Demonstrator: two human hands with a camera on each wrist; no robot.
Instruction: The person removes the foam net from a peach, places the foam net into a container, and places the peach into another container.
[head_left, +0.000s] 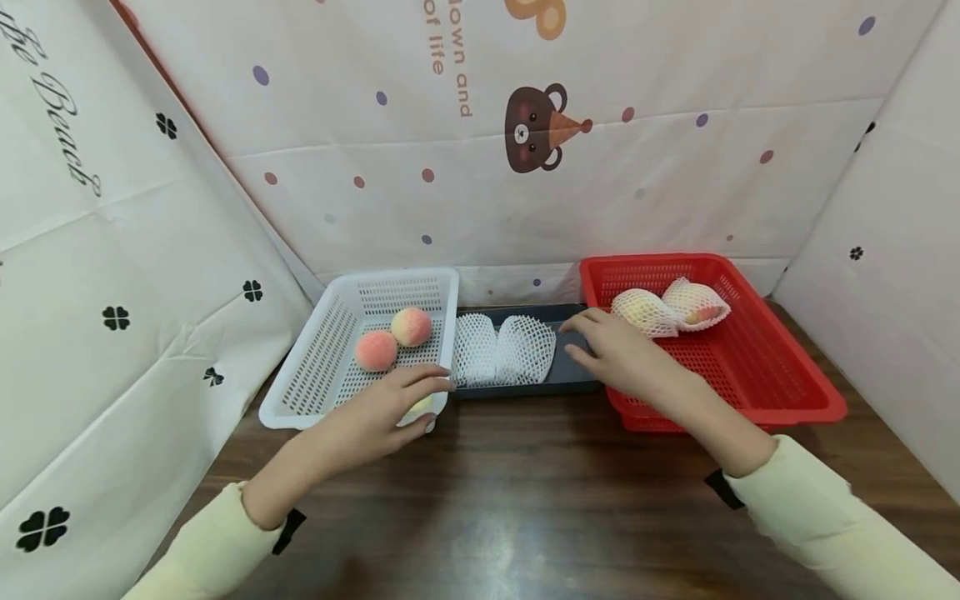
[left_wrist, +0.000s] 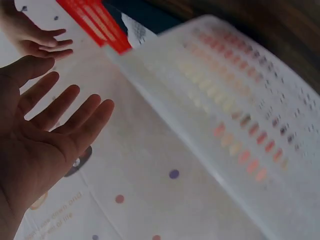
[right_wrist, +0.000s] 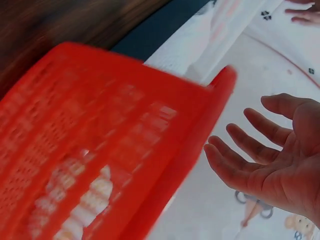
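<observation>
My left hand [head_left: 397,406] hovers above the near right corner of a white basket [head_left: 296,400], fingers spread and loosely bent, holding nothing. Two peaches [head_left: 377,351] lie in that basket, and a yellowish one [head_left: 421,407] is partly hidden under my hand. My right hand [head_left: 622,348], likewise empty with relaxed fingers, is over the left rim of a red basket [head_left: 795,408], beside the dark tray [head_left: 573,367]. White foam nets [head_left: 525,350] lie in the tray. Two net-wrapped peaches [head_left: 697,307] sit in the red basket. Both wrist views show bare palms.
The tray stands between the two baskets on a dark wooden table [head_left: 480,500]. A white printed cloth [head_left: 480,200] hangs close behind them, with more white cloth walls at the left [head_left: 150,333] and right [head_left: 877,275].
</observation>
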